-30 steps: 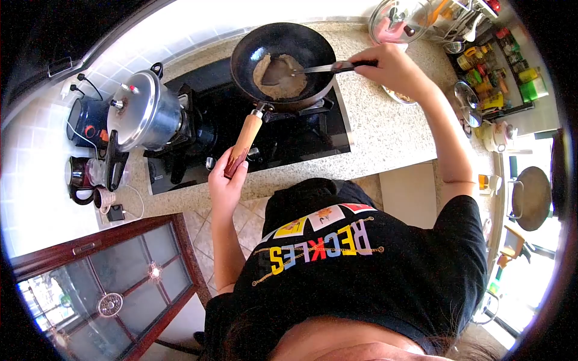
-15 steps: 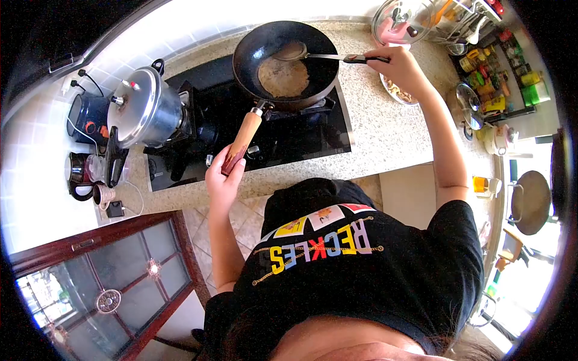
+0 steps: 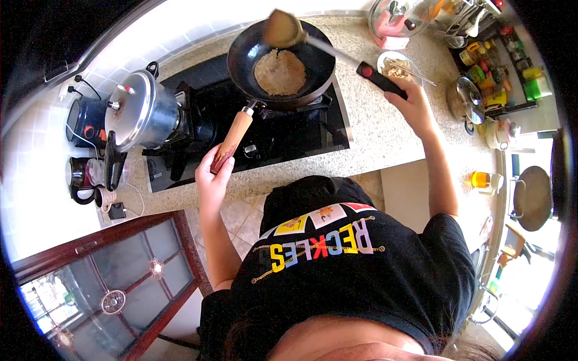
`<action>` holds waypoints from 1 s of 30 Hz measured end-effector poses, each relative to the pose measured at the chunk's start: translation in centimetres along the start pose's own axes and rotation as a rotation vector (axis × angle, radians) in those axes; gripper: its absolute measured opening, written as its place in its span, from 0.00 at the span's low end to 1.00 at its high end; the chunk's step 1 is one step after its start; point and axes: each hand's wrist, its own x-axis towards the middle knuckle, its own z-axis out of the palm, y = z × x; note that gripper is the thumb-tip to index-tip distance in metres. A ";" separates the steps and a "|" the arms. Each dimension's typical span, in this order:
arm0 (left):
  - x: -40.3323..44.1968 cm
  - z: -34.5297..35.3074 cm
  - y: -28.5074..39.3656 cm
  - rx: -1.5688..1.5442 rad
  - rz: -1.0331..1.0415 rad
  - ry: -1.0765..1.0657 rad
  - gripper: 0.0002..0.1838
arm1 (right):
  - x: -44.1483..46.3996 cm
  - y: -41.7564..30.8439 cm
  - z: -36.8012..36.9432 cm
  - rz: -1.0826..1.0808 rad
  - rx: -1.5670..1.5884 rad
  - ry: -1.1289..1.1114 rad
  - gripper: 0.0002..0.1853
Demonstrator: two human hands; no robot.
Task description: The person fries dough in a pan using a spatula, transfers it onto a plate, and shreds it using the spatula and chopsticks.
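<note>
My left hand (image 3: 212, 180) is wrapped round the wooden handle of a dark wok (image 3: 322, 57), which sits over the right side of the black stove. A brownish, flat layer (image 3: 280, 73) lies in the bottom of the wok. My right hand (image 3: 415, 107) grips the black handle of a spatula (image 3: 328, 50). Its broad head is raised over the wok's far rim, blurred by motion and apart from the brown layer. Just beyond my right hand, a white bowl (image 3: 400, 65) holds pale pieces, with a thin utensil across it.
A pressure cooker (image 3: 141, 111) stands on the left of the stove (image 3: 283, 138). A glass lid (image 3: 400, 18) is at the back right, near a small lidded pot (image 3: 465, 101) and a rack of jars (image 3: 494, 72). A glass-paned cabinet door (image 3: 114, 283) is at the lower left.
The spatula has risen out of the wok toward its far rim, and my right hand has come nearer my body. The wok and my left hand have shifted slightly left.
</note>
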 end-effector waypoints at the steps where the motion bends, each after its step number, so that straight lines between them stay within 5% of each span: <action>1: 0.0 0.0 0.2 -0.006 -0.011 -0.004 0.20 | -0.4 -0.1 0.0 0.099 0.060 -0.040 0.18; 16: 0.0 -0.3 1.0 -0.089 -0.084 -0.037 0.19 | -3.0 0.6 2.2 0.017 0.065 0.163 0.20; 30: 0.5 -0.8 2.0 -0.251 -0.230 -0.144 0.19 | -2.8 -0.8 2.2 -0.129 -0.286 0.211 0.18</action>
